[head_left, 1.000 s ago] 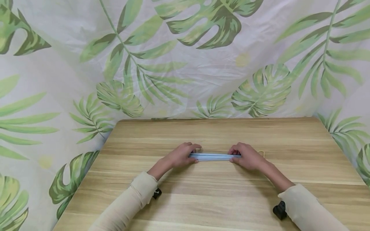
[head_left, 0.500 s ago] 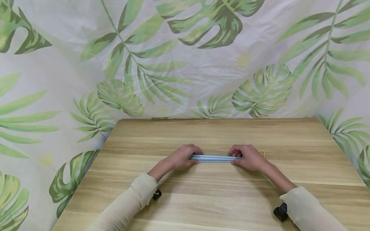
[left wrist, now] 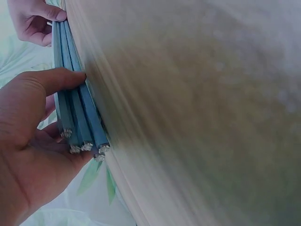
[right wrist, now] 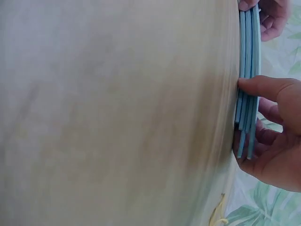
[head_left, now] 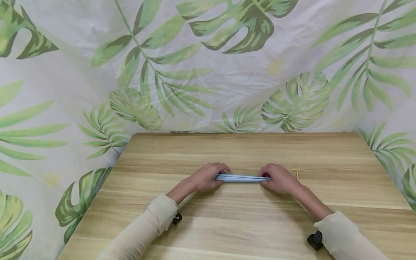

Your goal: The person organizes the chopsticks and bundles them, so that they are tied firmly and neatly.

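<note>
A bundle of several light-blue chopsticks (head_left: 242, 178) lies crosswise between both hands, low over the wooden table. My left hand (head_left: 206, 177) grips one end, thumb on the near side and fingers on the far side. Silvery end caps (left wrist: 102, 149) stick out unevenly past that palm in the left wrist view. At the other end my right hand (head_left: 281, 178) pinches the bundle between thumb and fingers. The narrower tips (right wrist: 242, 141) reach past the right thumb by differing lengths in the right wrist view. Some fingers are hidden behind the sticks.
To the right of my right hand, a thin yellow loop (head_left: 296, 173) lies on the wooden table (head_left: 240, 224). A leaf-print cloth (head_left: 195, 90) hangs behind the table's far edge. Small black wrist cameras (head_left: 315, 241) sit under the sleeves.
The chopsticks have drawn closer together, with fewer gaps showing between them. My left fingers have shifted along the far side, and both hands have moved very slightly.
</note>
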{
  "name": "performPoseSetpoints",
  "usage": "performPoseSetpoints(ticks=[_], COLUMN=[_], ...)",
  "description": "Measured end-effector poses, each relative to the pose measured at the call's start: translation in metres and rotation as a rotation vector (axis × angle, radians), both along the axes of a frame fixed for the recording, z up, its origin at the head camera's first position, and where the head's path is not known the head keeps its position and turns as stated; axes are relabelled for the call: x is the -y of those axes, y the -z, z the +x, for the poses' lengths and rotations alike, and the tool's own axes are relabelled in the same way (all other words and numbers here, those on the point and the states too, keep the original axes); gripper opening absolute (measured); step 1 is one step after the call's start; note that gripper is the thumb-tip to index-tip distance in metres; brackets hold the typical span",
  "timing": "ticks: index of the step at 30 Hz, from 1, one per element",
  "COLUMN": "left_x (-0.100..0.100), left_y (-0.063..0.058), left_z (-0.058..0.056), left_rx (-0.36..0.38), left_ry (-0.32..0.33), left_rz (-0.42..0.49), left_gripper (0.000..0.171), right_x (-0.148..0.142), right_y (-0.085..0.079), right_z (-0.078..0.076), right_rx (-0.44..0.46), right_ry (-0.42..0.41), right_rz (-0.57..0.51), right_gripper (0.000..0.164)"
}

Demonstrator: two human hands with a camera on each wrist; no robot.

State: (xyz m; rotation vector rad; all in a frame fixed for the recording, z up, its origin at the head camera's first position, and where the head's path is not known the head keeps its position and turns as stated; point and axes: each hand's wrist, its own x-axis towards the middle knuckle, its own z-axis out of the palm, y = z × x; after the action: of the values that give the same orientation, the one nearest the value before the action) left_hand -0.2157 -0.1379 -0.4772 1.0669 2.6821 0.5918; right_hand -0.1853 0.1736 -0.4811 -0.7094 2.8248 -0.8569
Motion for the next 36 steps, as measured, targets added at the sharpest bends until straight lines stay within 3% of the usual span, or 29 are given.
performPoseSetpoints(ticks=[7, 13, 18, 21, 23, 26, 28, 32, 36], left_x=[-0.001, -0.001, -0.001, 0.0, 0.0, 0.0, 0.0, 0.002, 0.004], left_y=[-0.001, -0.003, -0.004, -0.005, -0.006, -0.006, -0.007, -0.011, -0.016], left_z=[0.001, 0.003, 0.004, 0.004, 0.003, 0.002, 0.003, 0.006, 0.008], left_rx=[0.054, 0.015, 0.004, 0.024, 0.034, 0.027, 0.02, 0.009, -0.027], left_ry=[-0.032, -0.012, 0.005, 0.018, 0.025, 0.031, 0.02, -0.038, -0.074], left_rz=[-0.026, -0.057, -0.044, -0.045, -0.041, -0.022, -0.004, 0.046, 0.092], left_gripper=[0.049, 0.044, 0.043, 0.042, 0.041, 0.037, 0.035, 0.032, 0.029], right_x=[0.003, 0.005, 0.005, 0.002, -0.004, -0.008, -0.008, -0.002, -0.005], right_y=[-0.002, -0.005, -0.006, 0.001, 0.018, 0.025, 0.02, -0.013, -0.026], right_z=[0.003, 0.008, 0.011, 0.01, 0.004, 0.003, 0.005, 0.017, 0.023], right_rx=[0.015, 0.039, 0.003, -0.043, -0.106, -0.135, -0.095, 0.044, 0.069], right_ry=[-0.024, -0.068, -0.089, -0.101, -0.121, -0.141, -0.136, -0.092, -0.051], right_rz=[0.009, 0.048, 0.061, 0.039, 0.038, 0.042, 0.037, 0.018, -0.01], right_gripper=[0.012, 0.011, 0.008, 0.008, 0.007, 0.007, 0.007, 0.009, 0.013])
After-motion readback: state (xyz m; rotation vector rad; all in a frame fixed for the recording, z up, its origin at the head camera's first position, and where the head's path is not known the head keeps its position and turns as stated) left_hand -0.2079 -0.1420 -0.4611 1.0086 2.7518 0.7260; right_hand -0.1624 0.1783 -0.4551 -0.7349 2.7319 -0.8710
